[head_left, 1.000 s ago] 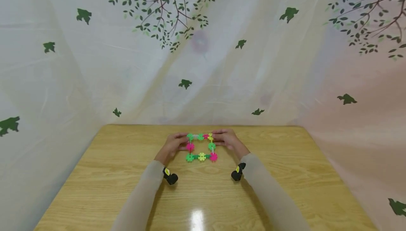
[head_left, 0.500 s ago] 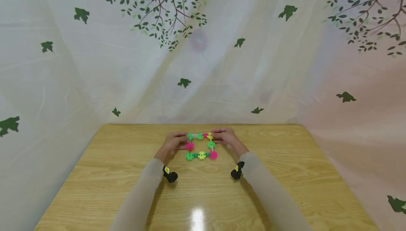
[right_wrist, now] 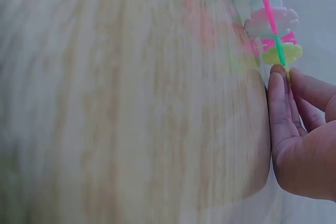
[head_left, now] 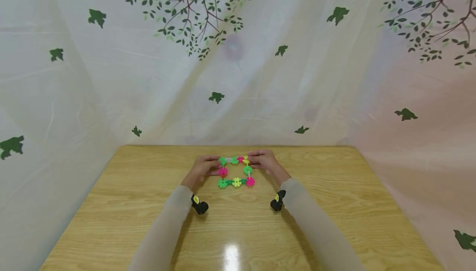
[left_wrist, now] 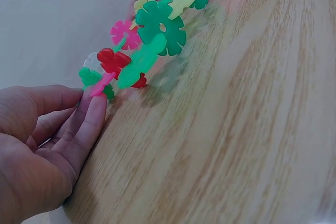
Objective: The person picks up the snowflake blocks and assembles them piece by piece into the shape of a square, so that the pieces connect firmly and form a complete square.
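A square ring of interlocking plastic snowflake discs (head_left: pixel 236 182), in green, pink, yellow, red and white, is between the two hands in the head view. At its far left corner my left hand (head_left: pixel 202 168) pinches it. The left wrist view shows that thumb and fingers at a green disc (left_wrist: pixel 86 78) and a pink disc (left_wrist: pixel 103 84). My right hand (head_left: pixel 268 162) pinches the far right corner. In the right wrist view its fingertips meet at the edge of the discs, just below a yellow disc (right_wrist: pixel 283 54). Whether the ring's near side touches the table cannot be told.
The wooden table (head_left: pixel 148 221) extends around both forearms. Behind it hangs a pale cloth (head_left: pixel 167 77) printed with branches and green leaf or bird shapes. A black wrist camera (head_left: pixel 200 205) is on the left wrist, another (head_left: pixel 277 201) on the right.
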`<state>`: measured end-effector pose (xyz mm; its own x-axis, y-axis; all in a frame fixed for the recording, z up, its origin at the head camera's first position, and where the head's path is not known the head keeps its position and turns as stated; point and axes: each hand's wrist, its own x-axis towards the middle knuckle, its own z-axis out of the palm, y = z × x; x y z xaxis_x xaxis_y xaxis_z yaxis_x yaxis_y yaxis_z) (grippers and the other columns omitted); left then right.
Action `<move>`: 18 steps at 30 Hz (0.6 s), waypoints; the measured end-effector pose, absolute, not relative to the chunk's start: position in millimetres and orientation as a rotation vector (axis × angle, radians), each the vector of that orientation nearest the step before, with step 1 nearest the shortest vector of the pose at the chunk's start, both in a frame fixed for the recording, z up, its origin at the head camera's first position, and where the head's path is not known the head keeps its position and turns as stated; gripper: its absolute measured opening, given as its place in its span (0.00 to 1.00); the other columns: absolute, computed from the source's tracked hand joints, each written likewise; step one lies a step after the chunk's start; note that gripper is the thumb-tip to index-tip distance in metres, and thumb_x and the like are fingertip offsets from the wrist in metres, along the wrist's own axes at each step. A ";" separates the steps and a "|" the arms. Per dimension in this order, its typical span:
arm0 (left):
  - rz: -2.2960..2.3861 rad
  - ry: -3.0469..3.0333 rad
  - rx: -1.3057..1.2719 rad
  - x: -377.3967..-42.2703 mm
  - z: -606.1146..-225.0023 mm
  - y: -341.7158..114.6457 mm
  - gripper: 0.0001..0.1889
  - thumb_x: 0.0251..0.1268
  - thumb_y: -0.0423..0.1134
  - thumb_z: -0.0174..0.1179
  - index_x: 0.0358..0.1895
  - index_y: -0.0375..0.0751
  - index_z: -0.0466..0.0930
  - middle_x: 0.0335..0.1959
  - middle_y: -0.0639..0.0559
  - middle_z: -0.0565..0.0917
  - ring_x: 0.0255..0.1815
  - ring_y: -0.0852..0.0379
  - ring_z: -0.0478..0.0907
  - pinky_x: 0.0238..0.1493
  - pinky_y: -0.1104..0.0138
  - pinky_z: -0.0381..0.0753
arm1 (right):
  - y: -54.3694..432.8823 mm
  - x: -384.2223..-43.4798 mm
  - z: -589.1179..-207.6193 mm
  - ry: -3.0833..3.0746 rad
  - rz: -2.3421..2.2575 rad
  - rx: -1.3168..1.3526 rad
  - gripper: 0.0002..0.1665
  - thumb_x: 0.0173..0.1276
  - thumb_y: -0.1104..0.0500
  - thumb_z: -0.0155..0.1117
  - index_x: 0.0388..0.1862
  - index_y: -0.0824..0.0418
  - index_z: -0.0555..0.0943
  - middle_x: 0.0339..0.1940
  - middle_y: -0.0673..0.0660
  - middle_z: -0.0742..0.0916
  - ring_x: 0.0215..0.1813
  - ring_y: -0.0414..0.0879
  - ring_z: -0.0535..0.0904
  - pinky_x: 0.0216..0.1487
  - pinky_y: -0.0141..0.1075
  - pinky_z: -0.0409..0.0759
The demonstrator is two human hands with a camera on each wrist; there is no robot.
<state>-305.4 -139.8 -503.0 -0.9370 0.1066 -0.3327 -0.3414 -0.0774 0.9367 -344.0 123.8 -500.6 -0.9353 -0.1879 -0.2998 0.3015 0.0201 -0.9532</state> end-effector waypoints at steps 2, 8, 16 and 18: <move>2.084 1.902 -0.252 -304.8 -502.7 -139.6 0.21 0.76 0.26 0.53 0.69 0.25 0.71 0.54 0.36 0.83 0.35 0.61 0.86 0.39 0.67 0.90 | 122.6 -343.7 -499.5 1.966 -1.969 0.142 0.21 0.71 0.69 0.65 0.61 0.75 0.79 0.35 0.53 0.90 0.34 0.41 0.88 0.41 0.34 0.90; 2.079 1.924 -0.253 -303.2 -502.1 -139.3 0.21 0.76 0.28 0.55 0.69 0.26 0.71 0.44 0.42 0.85 0.32 0.62 0.85 0.40 0.66 0.90 | 122.4 -342.4 -498.0 1.987 -1.951 0.134 0.21 0.71 0.68 0.66 0.61 0.75 0.80 0.34 0.51 0.90 0.33 0.39 0.87 0.38 0.31 0.89; 2.117 1.908 -0.165 -299.0 -500.5 -141.8 0.20 0.75 0.30 0.58 0.65 0.24 0.74 0.38 0.44 0.87 0.33 0.61 0.86 0.38 0.68 0.90 | 122.6 -343.9 -502.4 1.984 -1.967 0.153 0.19 0.71 0.70 0.65 0.59 0.75 0.80 0.35 0.52 0.90 0.33 0.40 0.88 0.37 0.31 0.89; 2.112 1.911 -0.156 -299.2 -500.4 -142.7 0.20 0.75 0.30 0.57 0.65 0.24 0.74 0.40 0.43 0.87 0.34 0.62 0.86 0.39 0.69 0.90 | 122.6 -344.6 -503.4 1.984 -1.970 0.158 0.19 0.71 0.70 0.65 0.59 0.75 0.80 0.35 0.51 0.90 0.33 0.40 0.88 0.37 0.30 0.89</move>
